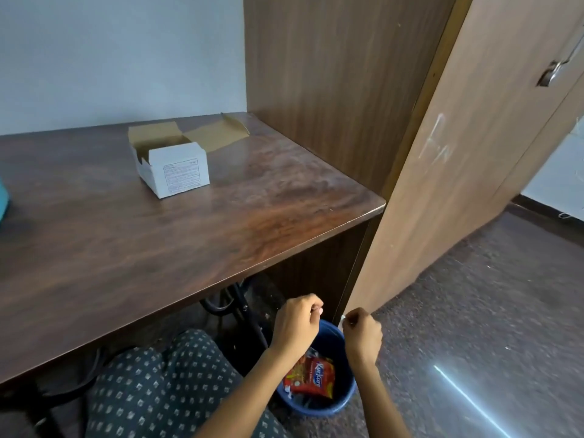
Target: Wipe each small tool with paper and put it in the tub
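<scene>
Left hand (295, 320) & right hand (363, 333) over blue tub (344, 393), each pinching sth small, white, possibly paper.

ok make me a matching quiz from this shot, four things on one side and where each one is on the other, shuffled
Things:
1. white box
2. red snack packet
3. blue tub
4. door handle

Places:
A. on the floor beside the desk
B. top right, on the wooden door
C. on the desk, flaps open
D. inside the tub

Pairs: 1-C, 2-D, 3-A, 4-B
</scene>
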